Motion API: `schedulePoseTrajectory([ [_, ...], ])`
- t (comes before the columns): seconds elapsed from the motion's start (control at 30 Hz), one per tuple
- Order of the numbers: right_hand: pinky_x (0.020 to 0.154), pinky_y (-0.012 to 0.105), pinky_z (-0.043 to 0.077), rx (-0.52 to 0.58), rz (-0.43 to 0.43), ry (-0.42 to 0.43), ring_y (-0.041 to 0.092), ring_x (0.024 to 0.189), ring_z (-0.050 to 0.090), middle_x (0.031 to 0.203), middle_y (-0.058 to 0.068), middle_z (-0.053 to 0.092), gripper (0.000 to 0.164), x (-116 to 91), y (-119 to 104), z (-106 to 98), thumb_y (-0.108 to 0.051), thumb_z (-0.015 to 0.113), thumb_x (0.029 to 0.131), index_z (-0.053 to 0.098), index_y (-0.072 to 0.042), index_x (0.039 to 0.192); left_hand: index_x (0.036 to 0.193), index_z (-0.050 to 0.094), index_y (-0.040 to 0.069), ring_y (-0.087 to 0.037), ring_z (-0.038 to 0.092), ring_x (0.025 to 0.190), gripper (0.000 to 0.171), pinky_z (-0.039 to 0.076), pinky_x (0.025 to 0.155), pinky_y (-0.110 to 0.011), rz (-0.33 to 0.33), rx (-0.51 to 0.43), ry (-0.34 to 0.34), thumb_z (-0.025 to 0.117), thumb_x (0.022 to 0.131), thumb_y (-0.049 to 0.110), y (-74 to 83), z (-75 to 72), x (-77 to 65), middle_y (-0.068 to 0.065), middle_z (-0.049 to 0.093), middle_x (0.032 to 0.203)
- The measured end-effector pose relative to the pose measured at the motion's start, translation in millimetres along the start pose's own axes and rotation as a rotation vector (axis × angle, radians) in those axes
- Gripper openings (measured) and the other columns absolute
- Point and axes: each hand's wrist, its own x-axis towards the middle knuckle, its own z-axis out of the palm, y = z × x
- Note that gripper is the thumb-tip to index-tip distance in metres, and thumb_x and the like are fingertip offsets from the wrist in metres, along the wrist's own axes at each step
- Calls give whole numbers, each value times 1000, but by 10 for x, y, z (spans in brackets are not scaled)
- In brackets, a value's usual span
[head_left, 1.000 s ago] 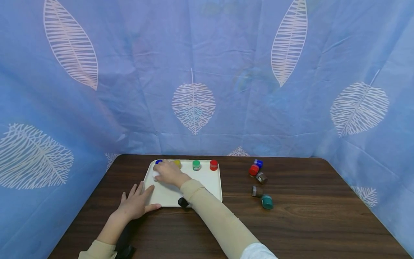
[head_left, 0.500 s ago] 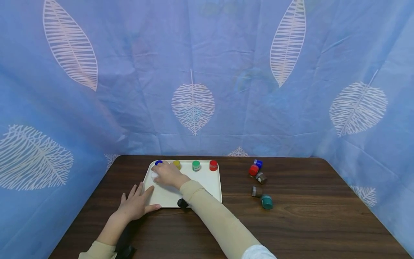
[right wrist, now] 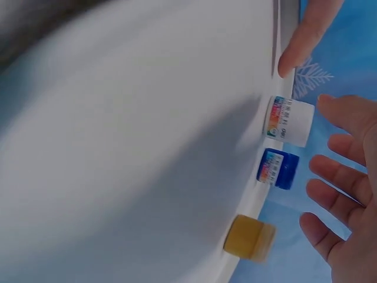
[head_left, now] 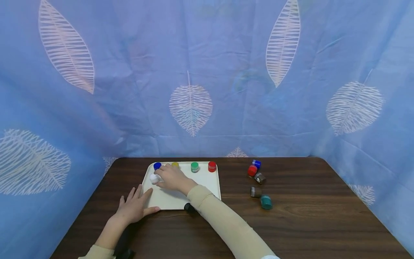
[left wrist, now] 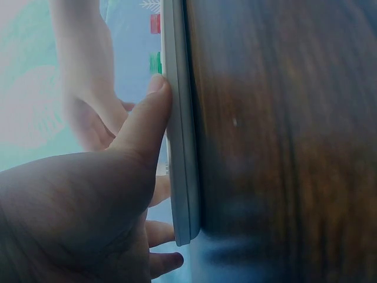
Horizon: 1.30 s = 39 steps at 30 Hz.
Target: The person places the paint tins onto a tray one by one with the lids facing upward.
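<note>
My left hand (head_left: 132, 208) lies with spread fingers at the near left corner of a white tray (head_left: 174, 202). In the left wrist view its thumb (left wrist: 154, 109) rests along the tray's edge. My right hand (head_left: 173, 178) hovers over the tray beside a white paint jar (head_left: 153, 178). The right wrist view shows its fingers loosely bent and apart from the labelled white jar (right wrist: 294, 121). Behind that stands a blue paint jar (head_left: 157, 166), with a yellow paint jar (head_left: 175, 164) partly hidden by my right hand. Green (head_left: 194, 167) and red (head_left: 212, 166) jars stand along the tray's far edge.
On the brown table right of the tray lie several more jars: blue (head_left: 256, 164), red (head_left: 252, 170), brown (head_left: 260, 178), another brown one (head_left: 255, 192) and teal (head_left: 266, 202). A blue leaf-patterned cloth (head_left: 226, 108) hangs behind and beside the table.
My right hand has let go of the white jar and drawn back slightly to the right, so the white and blue jars show more. The left hand stays at the tray corner.
</note>
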Motion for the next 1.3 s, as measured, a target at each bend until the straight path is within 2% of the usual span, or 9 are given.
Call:
schedulePoseTrajectory([
  [0.23,96,34,50,-5,-29,36,15,118,58,129,-4,64,41,-209,67,-126,-42,65,92,62,-22,128,151,36,12,-58,12,143,93,10,103,-81,-5,0,8,56,82,72,-26,23,9,-34,14,157],
  [0.33,91,33,51,0,-35,51,14,118,56,125,-5,65,38,-320,117,-172,-41,65,92,65,-22,125,151,37,12,-58,13,142,93,11,103,-81,-6,9,8,56,82,72,-26,39,25,-35,15,157],
  [0.5,86,31,51,13,-26,60,13,116,57,124,-5,66,36,-504,187,-258,-42,65,92,66,-22,123,151,37,12,-58,13,142,94,11,103,-81,-6,11,3,56,82,72,-19,40,20,-35,15,157],
  [0.73,92,33,50,53,-12,107,16,112,59,123,-3,65,35,-781,306,-345,-38,66,92,66,-20,122,151,37,11,-58,12,142,95,11,103,-81,-10,10,9,56,81,73,-34,48,33,-35,15,157],
  [0.97,83,33,49,80,18,144,15,109,58,118,-4,66,34,-1083,480,-364,-37,68,91,67,-19,120,151,35,12,-58,11,143,96,9,104,-81,-7,1,3,55,81,74,-47,64,45,-34,13,158],
  [1.17,95,41,49,122,52,185,18,114,59,121,-2,66,33,-1318,592,-403,-34,70,90,67,-18,119,151,35,12,-58,10,143,95,8,104,-81,-6,-1,9,56,81,73,-50,61,40,-34,13,157],
  [1.3,94,42,49,130,87,199,18,112,59,118,-2,67,34,-1466,646,-404,-33,73,88,68,-18,118,152,35,12,-58,10,143,96,8,104,-81,-10,-2,3,56,81,73,-46,61,38,-34,13,158],
])
